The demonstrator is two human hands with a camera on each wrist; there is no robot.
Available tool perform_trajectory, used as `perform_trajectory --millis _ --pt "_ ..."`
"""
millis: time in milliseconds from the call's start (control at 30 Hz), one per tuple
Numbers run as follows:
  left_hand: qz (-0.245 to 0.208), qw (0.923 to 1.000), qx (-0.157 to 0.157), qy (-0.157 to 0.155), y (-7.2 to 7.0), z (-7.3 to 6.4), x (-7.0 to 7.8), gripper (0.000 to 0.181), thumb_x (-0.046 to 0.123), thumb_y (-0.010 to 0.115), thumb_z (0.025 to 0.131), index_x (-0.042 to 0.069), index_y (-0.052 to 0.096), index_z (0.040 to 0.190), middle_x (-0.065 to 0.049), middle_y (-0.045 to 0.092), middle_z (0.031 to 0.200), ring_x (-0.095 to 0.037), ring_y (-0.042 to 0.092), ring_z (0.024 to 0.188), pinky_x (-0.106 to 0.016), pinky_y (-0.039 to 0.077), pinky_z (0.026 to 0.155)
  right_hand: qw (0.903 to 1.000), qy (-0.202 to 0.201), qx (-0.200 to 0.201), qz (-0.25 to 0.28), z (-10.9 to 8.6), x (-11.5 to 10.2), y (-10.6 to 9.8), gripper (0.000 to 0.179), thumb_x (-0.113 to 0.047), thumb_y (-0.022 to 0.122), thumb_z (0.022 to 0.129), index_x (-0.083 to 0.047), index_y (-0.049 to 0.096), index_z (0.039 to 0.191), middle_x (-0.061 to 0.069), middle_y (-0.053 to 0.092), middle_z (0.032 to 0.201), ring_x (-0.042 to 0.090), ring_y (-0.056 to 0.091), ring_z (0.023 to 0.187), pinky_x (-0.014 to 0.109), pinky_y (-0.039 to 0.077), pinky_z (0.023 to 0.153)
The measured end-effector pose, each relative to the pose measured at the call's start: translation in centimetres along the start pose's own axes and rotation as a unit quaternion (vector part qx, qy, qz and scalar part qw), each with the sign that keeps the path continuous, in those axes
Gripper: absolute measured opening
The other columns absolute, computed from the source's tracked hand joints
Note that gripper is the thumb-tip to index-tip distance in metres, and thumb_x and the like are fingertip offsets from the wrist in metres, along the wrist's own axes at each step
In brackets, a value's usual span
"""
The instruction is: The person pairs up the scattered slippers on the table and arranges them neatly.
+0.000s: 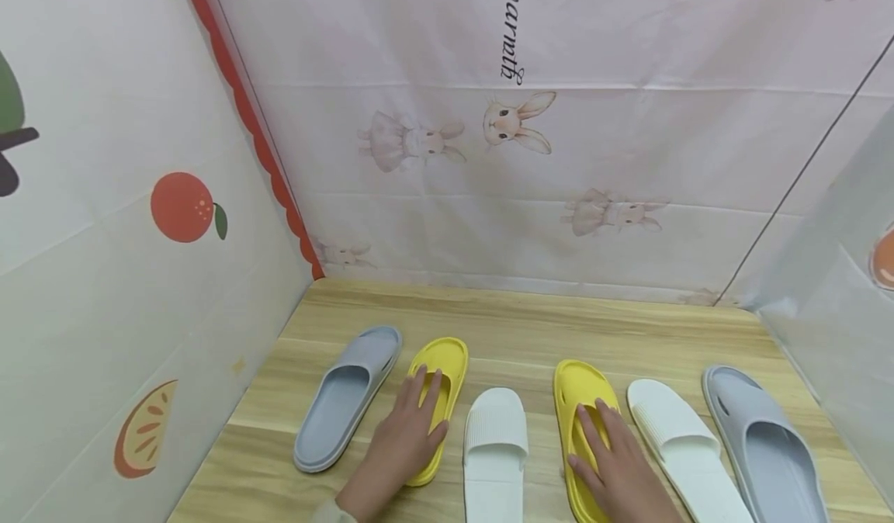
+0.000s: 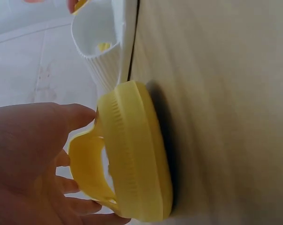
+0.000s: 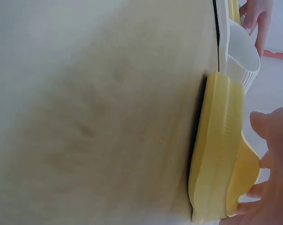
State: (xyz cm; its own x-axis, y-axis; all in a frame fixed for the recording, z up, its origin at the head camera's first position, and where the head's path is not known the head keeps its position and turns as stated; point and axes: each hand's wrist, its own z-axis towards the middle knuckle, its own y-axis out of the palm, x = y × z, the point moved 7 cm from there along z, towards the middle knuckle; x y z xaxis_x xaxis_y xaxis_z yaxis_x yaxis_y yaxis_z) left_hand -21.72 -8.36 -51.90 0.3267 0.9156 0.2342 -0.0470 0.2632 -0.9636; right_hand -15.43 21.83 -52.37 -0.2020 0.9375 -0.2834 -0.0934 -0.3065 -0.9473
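On the left, a yellow slipper (image 1: 452,356) points toward the back wall, with my left hand (image 1: 403,439) over it. The fingers spread loosely across its opening, and the thumb lies along its right side. In the left wrist view, thumb and fingers span the yellow heel end (image 2: 136,154), with a dark shadow beneath. Further right, my right hand (image 1: 618,469) reaches over the other yellow slipper (image 1: 578,383), fingertips at its opening. The right wrist view shows this slipper's thick sole (image 3: 215,150) close over the wood, the thumb extended apart from it.
A white slipper (image 1: 496,422) lies between the yellow ones, another white slipper (image 1: 673,426) right of them. Grey slippers lie at the far left (image 1: 342,403) and far right (image 1: 764,430). The wooden surface (image 1: 545,325) meets a rabbit-print back wall (image 1: 454,236).
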Motion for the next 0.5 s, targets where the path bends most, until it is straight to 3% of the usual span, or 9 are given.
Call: perform_trajectory --millis 100,333,500 --pt "-0.01 0.9998 -0.016 -0.009 0.4 1.1 0.0 0.075 0.048 0.051 0.095 0.025 0.012 0.155 -0.007 0.008 0.161 -0.036 0.021 0.142 -0.053 0.053 0.079 1.0 -0.005 0.002 -0.004 0.6 -0.2 -0.2 0.069 -0.05 0.054 0.093 -0.014 0.035 0.149 0.019 0.025 0.153 0.039 0.026 0.137 0.058 0.028 0.106" --pt "-0.017 0.9997 -0.018 -0.001 0.2 2.7 0.2 0.075 0.045 0.053 0.095 0.022 0.014 0.155 -0.008 0.01 0.16 -0.037 0.021 0.142 -0.054 0.053 0.078 0.9991 -0.029 0.03 0.01 1.7 -0.6 -0.7 0.067 -0.047 0.056 0.094 -0.013 0.035 0.149 0.021 0.027 0.152 0.041 0.027 0.137 0.058 0.032 0.104" --pt "-0.024 0.9995 -0.019 0.005 0.2 3.7 0.3 0.074 0.044 0.053 0.095 0.021 0.016 0.155 -0.01 0.012 0.16 -0.038 0.023 0.142 -0.056 0.049 0.086 0.9966 -0.051 0.063 0.007 2.3 -0.8 -1.0 0.066 -0.04 0.062 0.092 -0.009 0.041 0.145 0.024 0.033 0.147 0.041 0.033 0.133 0.057 0.035 0.102"
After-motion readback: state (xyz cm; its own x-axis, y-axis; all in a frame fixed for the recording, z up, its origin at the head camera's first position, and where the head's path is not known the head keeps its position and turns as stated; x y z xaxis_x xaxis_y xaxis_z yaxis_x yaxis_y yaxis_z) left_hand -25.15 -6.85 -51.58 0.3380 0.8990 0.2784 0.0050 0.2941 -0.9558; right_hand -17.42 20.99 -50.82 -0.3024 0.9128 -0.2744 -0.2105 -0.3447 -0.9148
